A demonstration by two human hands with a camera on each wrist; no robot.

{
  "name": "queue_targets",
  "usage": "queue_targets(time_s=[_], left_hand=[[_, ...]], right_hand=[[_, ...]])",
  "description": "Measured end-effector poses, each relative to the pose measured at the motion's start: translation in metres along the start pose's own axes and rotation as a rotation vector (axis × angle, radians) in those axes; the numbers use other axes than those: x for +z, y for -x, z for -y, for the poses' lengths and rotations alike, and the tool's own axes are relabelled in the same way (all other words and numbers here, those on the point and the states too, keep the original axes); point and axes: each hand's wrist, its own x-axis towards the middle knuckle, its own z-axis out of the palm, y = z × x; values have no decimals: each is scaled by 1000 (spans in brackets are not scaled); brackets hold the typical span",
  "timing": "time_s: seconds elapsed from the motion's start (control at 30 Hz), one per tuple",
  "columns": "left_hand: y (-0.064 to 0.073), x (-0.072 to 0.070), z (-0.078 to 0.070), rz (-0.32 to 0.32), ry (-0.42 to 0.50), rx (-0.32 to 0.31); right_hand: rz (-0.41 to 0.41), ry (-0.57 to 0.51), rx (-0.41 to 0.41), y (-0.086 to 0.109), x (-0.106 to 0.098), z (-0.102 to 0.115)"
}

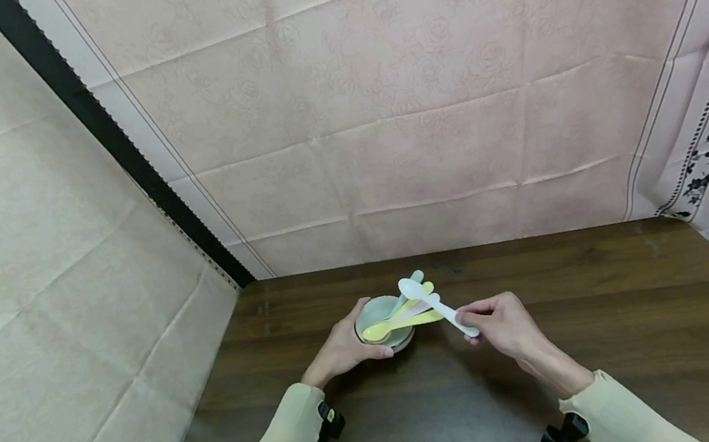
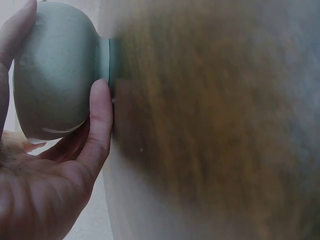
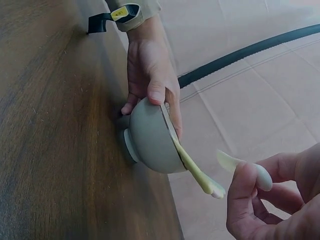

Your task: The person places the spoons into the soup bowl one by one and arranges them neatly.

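Observation:
A pale green bowl (image 1: 373, 311) stands upright on the wooden table, and my left hand (image 1: 344, 346) grips it around its left side. In the left wrist view the bowl (image 2: 60, 70) shows its outer wall and foot, with fingers curved about it. Several spoons lean in the bowl with their handles over the right rim: a yellow spoon (image 1: 411, 321) in front, with another yellow one, a pale blue spoon (image 1: 416, 277) and a whitish one behind. Just right of the bowl, my right hand (image 1: 507, 324) pinches a white spoon (image 1: 439, 306) by its handle, bowl end raised toward the others.
The brown wooden table (image 1: 386, 430) reaches back to a pale pink cloth wall (image 1: 416, 128). Cloth panels also stand at left and right. Each wrist carries a black strapped device (image 1: 565, 435).

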Motion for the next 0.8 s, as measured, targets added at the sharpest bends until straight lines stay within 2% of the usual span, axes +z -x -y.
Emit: queue_targets(time_s=[0.3, 0.47, 0.8], left_hand=[[1, 0, 0, 4, 23, -4], [0, 0, 0, 6, 11, 11], [0, 0, 0, -6, 2, -6]], right_hand=[[24, 44, -14, -3, 3, 1], [37, 76, -8, -5, 5, 1], [57, 107, -7, -10, 10, 4]])
